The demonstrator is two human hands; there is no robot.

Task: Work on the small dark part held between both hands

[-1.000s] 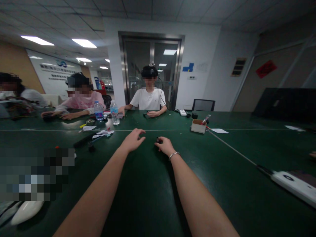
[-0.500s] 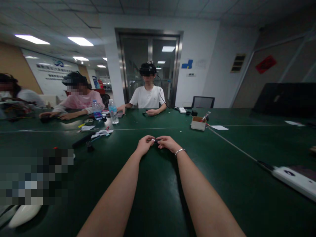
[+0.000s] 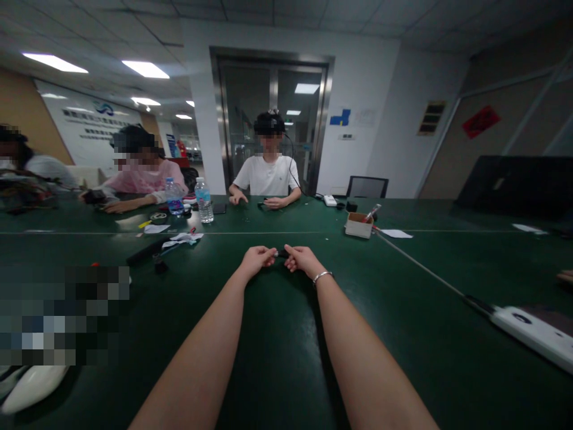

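Note:
Above the green table, a small dark object (image 3: 282, 254) with a shiny light end is held between my two hands; its kind is too small to make out. My left hand (image 3: 258, 259) pinches the shiny end at the left. My right hand (image 3: 304, 260), with a silver bracelet (image 3: 323, 276) at the wrist, pinches the dark end, its fingers curled. The fingertips cover much of the object.
A small open box (image 3: 359, 226) with a pen-like item stands ahead to the right. Two water bottles (image 3: 205, 202) stand ahead left, near papers (image 3: 182, 240). A white power strip (image 3: 535, 334) lies right. Across the table sits a person in white (image 3: 267, 176).
My left hand has shifted slightly left, away from the right hand, and more of the dark object shows between them. The person opposite has drawn one hand inward.

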